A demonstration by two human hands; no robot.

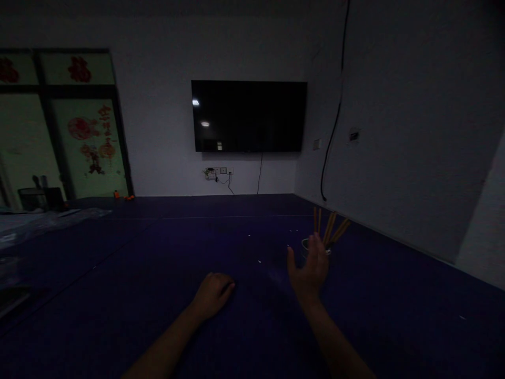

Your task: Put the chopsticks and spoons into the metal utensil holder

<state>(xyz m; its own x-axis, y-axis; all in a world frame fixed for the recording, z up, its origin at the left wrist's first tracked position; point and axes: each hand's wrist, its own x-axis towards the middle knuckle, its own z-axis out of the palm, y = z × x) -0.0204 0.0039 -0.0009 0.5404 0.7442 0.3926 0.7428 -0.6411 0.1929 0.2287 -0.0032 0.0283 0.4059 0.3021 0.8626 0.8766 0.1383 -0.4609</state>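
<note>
My left hand point(213, 296) rests on the dark blue tabletop point(244, 342), its fingers curled under; whatever may be inside is hidden. Farther right, my right hand point(310, 269) is raised with its fingers up and the thumb apart, holding nothing. Just behind it stands a round container with a pale rim point(304, 243), partly covered by the fingers. Several thin yellowish-brown sticks point(328, 227) poke up out of it and lean different ways. Their exact kind is too dim to make out.
Small white scraps point(259, 261) dot the tabletop. Clear plastic sheeting point(51, 223) and a black holder point(41, 198) lie at the left, with small orange objects point(129, 198) near the far edge. A black cable point(333, 129) hangs along the right wall; a television point(249, 116) is mounted ahead.
</note>
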